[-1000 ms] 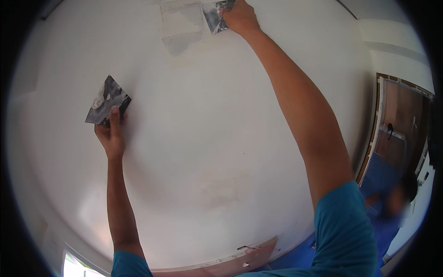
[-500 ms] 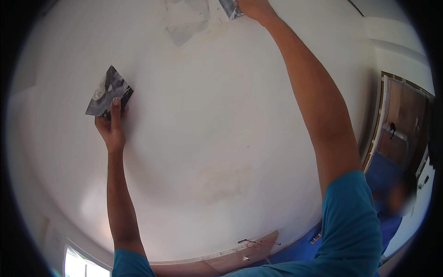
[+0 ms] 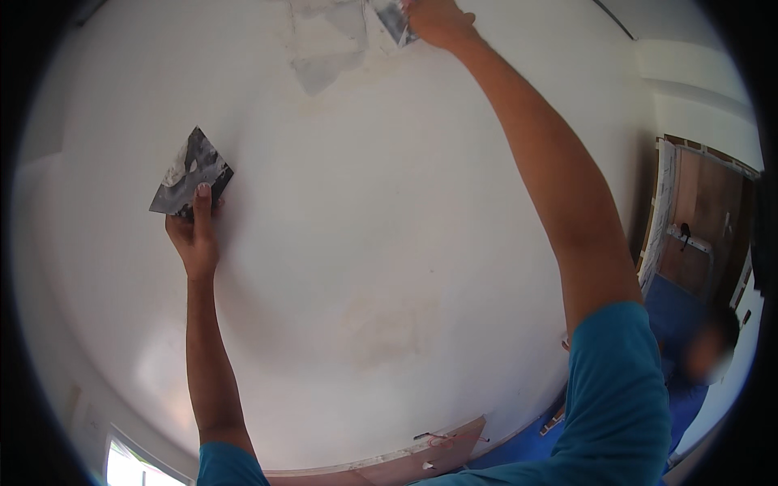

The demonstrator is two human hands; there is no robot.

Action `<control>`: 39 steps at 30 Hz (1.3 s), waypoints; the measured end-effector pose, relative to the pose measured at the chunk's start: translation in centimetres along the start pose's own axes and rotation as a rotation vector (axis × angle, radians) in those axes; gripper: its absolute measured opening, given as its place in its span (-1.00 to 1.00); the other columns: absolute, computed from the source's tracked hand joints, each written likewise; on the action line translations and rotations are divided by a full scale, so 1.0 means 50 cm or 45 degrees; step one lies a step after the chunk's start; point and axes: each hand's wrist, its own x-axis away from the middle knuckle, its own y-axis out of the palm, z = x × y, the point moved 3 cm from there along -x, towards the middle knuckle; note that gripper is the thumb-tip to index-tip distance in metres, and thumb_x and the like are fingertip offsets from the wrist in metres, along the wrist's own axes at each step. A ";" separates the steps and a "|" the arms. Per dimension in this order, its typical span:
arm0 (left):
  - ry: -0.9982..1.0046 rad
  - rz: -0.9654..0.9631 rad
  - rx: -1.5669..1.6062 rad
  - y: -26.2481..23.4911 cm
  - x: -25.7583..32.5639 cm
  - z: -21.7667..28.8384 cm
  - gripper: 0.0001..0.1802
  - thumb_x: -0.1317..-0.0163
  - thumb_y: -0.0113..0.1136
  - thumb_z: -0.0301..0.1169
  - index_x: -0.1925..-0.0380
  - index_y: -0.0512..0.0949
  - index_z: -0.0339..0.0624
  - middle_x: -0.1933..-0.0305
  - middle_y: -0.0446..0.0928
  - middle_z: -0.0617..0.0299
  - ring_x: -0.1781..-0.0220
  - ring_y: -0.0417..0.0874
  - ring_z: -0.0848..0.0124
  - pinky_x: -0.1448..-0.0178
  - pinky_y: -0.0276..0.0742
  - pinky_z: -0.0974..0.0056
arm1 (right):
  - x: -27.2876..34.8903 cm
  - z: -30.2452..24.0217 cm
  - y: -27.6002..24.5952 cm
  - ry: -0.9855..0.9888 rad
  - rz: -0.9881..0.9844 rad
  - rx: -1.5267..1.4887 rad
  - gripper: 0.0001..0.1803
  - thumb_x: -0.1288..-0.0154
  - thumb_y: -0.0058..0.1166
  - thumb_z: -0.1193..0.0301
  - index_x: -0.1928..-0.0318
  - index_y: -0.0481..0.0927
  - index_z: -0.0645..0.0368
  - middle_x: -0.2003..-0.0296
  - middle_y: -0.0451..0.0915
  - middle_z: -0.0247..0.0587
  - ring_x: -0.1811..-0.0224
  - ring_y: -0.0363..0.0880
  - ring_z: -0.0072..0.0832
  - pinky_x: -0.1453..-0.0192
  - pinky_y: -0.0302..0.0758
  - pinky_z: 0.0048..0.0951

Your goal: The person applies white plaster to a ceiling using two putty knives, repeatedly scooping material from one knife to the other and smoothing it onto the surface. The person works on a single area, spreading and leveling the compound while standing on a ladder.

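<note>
White wall [image 3: 389, 243]: left hand [image 3: 193, 239] at nine o'clock grips a scraper [image 3: 190, 172]; right hand [image 3: 438, 20] at twelve clasps a knife [image 3: 395, 20] beside the patch [image 3: 324, 49].

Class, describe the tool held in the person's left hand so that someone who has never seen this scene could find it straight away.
Start from the broad white plastered surface that fills the view. On its left side the left hand holds up a flat putty knife, a dark, wedge-shaped blade smeared with white filler. Unlike the second putty knife in the right hand at the top edge, it is away from the grey patch.
</note>
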 end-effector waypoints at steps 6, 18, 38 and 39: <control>-0.005 0.019 -0.003 0.006 -0.003 0.001 -0.66 -0.57 0.31 -0.24 -0.04 0.61 -0.34 0.09 0.69 0.23 0.14 0.65 0.51 0.06 0.70 0.29 | 0.002 0.002 -0.006 -0.110 0.002 0.160 -0.36 -0.64 -0.07 0.14 -0.35 0.25 0.53 -0.16 0.67 0.42 -0.31 0.66 0.16 -0.39 0.37 0.44; 0.045 -0.020 0.043 -0.004 -0.008 -0.009 -0.66 -0.57 0.31 -0.25 -0.07 0.61 -0.33 0.14 0.68 0.25 0.20 0.62 0.51 0.10 0.65 0.31 | -0.003 -0.001 -0.036 -0.105 0.241 0.022 -0.39 -0.63 -0.05 0.10 -0.33 0.28 0.41 -0.15 0.67 0.43 -0.29 0.66 0.22 -0.42 0.31 0.50; -0.011 -0.001 0.086 -0.004 -0.005 -0.009 -0.64 -0.54 0.35 -0.24 -0.01 0.61 -0.37 0.12 0.67 0.20 0.18 0.63 0.47 0.10 0.66 0.27 | 0.065 0.001 -0.012 -0.002 0.075 0.095 -0.43 -0.63 -0.02 0.19 -0.33 0.31 0.44 -0.15 0.66 0.45 -0.28 0.65 0.26 -0.46 0.38 0.36; 0.010 0.009 0.063 -0.004 -0.005 -0.010 -0.65 -0.54 0.35 -0.24 0.00 0.61 -0.36 0.12 0.68 0.20 0.18 0.63 0.46 0.10 0.66 0.27 | 0.066 0.005 -0.002 0.030 0.050 0.147 -0.44 -0.63 -0.02 0.19 -0.33 0.31 0.44 -0.13 0.67 0.45 -0.28 0.65 0.26 -0.44 0.38 0.37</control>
